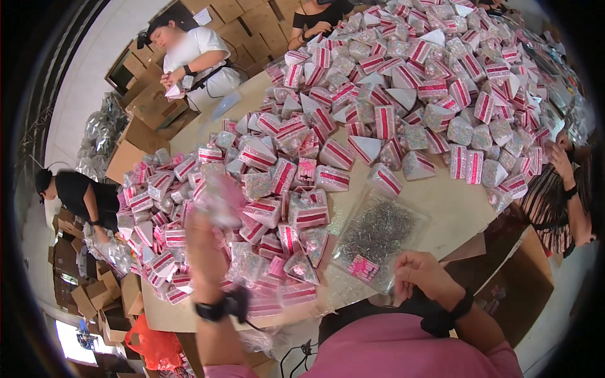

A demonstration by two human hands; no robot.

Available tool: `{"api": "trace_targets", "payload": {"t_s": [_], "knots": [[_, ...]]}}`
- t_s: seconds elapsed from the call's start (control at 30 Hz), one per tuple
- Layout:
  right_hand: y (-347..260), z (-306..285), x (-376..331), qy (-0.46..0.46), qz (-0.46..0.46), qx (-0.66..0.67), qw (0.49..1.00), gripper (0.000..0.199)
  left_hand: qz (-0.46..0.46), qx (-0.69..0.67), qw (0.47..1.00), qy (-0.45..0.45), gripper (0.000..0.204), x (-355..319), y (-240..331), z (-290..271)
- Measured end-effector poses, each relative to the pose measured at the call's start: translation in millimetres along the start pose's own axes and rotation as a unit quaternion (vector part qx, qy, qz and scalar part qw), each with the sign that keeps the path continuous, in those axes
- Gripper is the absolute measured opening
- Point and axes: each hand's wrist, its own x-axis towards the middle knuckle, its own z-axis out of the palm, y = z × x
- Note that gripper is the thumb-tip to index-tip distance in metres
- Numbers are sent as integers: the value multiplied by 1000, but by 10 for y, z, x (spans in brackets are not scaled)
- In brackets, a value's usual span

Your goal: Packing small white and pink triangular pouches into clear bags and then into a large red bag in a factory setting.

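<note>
While the left hand (205, 252) blurred unreadably, the right hand (425, 274) pinched a tinsel-filled clear plastic bag (381, 228). Pink-striped wedges (332, 179) lay outside.

Right of lower centre, the right hand (421, 274) is at a clear bag (342, 253) of silvery shreds (381, 223). Left of centre, the blurred left hand (205, 249) overlaps heaped pink-striped wedges (312, 210).

Beyond the broad beige table (454, 198) stand stacked brown cardboard boxes (258, 28) and a co-worker (208, 60) in a white short-sleeved shirt; left of it, crumpled silvery plastic sheeting (101, 138); below its near-left corner, a bulging bright-red plastic bag (157, 346).
</note>
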Motion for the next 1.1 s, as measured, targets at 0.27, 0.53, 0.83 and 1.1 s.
{"api": "trace_targets", "payload": {"t_s": [0.27,0.53,0.83,1.1], "knots": [[261,-35,78,47,9,-14,999,9,119,251,960,-41,48,-291,-60,344],[414,-115,151,72,10,-66,995,8,256,250,886,-295,25,-904,-456,2015],[369,-113,157,79,7,-94,992,9,208,273,887,-309,15,-780,-672,2213],[464,-170,215,81,-14,-71,994,10,234,267,881,-312,12,-736,-538,2247]]}}
